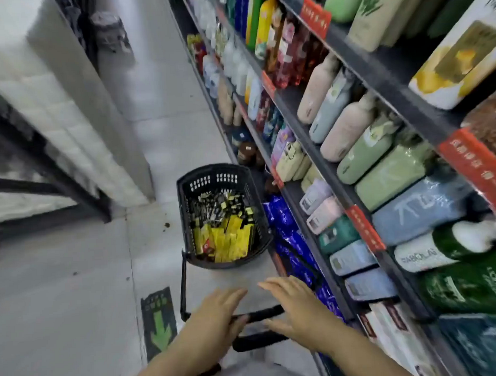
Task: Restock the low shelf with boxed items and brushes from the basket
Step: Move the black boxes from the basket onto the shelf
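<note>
A black plastic basket (186, 215) stands on the tiled floor by the shelving, holding yellow boxed items (229, 242) and dark packaged brushes (211, 208). Its long black handles (259, 314) reach back toward me. My left hand (217, 310) hovers over the handle grips with fingers straight; its thumb touches one grip. My right hand (293, 307) is spread flat just above the same grips, holding nothing. The low shelf (277, 260) runs along the right of the basket, stocked with blue foil packs (284, 228).
Tall shelving (310, 146) full of bottles and boxes fills the right side, with red price tags (366, 228). A white pillar (78, 109) and a dark rack stand left. A green arrow sticker (160, 328) marks the floor tiles.
</note>
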Tool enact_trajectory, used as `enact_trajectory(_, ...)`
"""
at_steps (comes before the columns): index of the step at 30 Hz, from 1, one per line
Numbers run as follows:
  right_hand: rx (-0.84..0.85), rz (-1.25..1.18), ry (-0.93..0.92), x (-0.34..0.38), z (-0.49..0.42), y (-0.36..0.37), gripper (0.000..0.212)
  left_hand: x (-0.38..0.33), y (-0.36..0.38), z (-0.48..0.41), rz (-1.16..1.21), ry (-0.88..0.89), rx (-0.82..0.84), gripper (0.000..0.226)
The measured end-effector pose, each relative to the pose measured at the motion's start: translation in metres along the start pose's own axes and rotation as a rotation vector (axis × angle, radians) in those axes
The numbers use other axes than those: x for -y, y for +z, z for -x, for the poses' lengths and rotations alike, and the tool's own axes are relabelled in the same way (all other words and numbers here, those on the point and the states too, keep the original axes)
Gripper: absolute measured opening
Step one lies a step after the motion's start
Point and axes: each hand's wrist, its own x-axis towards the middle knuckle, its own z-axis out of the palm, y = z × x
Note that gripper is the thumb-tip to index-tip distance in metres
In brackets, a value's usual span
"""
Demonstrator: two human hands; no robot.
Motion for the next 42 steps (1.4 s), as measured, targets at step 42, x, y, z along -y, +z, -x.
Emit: enact_trajectory(42,0.185,0.436,-0.305,-0.059,-0.241,-0.114,0.040,0.082,-0.078,-0.215,-0.100,-0.164,0.084,0.044)
